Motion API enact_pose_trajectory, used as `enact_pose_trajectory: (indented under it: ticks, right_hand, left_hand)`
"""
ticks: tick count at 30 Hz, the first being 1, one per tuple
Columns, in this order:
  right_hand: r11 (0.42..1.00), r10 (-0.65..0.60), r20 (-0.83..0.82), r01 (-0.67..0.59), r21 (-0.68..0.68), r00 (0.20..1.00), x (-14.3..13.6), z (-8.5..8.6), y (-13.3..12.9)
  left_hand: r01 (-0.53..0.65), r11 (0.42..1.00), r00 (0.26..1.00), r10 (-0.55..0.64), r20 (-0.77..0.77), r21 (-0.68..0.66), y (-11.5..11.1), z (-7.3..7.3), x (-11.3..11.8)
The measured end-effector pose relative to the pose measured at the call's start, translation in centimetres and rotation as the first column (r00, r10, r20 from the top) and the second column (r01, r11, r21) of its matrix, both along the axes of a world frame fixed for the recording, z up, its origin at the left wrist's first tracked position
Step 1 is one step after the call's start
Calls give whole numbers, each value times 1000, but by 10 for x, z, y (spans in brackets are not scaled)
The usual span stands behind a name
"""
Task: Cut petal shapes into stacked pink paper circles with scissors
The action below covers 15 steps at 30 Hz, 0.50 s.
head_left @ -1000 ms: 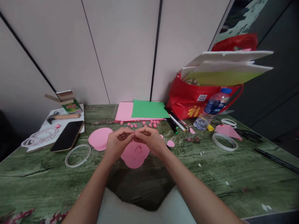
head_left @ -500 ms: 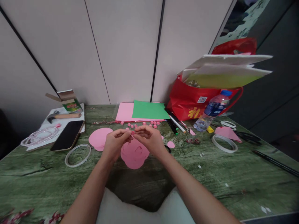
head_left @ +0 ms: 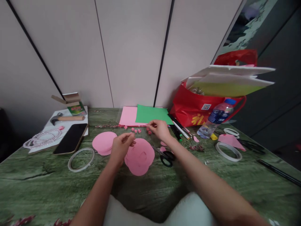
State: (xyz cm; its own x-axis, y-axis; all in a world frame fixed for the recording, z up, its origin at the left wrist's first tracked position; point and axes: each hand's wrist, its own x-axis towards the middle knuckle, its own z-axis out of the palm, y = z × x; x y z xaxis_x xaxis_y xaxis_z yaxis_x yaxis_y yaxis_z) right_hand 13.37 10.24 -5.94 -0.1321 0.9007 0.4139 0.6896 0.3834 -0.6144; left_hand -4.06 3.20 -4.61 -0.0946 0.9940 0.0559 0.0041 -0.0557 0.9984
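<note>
My right hand [head_left: 160, 130] reaches over the small pink paper rolls [head_left: 139, 131] with thumb and forefinger pinched together. What is between those fingertips is too small to make out. My left hand [head_left: 122, 146] hovers at the left edge of a pink scalloped paper stack [head_left: 138, 169], its fingers curled in. Whether anything sits in them is hidden. Curved cut lines mark the top of that stack. Black-handled scissors [head_left: 166, 161] lie to its right, partly under my right forearm. Left of my left hand rests a pile of pink paper circles [head_left: 103, 142].
Pink [head_left: 128, 116] and green sheets [head_left: 150, 114] lie at the back beside pens [head_left: 181, 129]. A red bag [head_left: 188, 106] and water bottle [head_left: 215, 119] stand right, near a tape roll [head_left: 228, 152]. Left are another tape roll [head_left: 81, 169], a phone [head_left: 70, 138] and a hammer [head_left: 70, 118].
My hands were together over the scalloped stack, fingering a small pink roll. Now they are apart: the right has moved right and away from me to the rolls, uncovering the scissors.
</note>
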Motion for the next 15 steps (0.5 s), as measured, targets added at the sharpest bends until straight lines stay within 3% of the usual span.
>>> enact_pose_trajectory:
  ticks: [4, 10, 15]
  right_hand:
    - [996, -86, 152, 88, -5, 985, 5, -9, 30]
    - [999, -25, 288, 35, -32, 957, -19, -27, 50]
    - [998, -17, 316, 36, -57, 949, -23, -38, 56]
  left_hand:
    - [-5, 1000, 1000, 5, -21, 2, 3, -4, -1]
    - [-21, 1000, 999, 21, -46, -11, 2, -4, -4]
    - [-39, 999, 998, 38, -59, -14, 2, -3, -5]
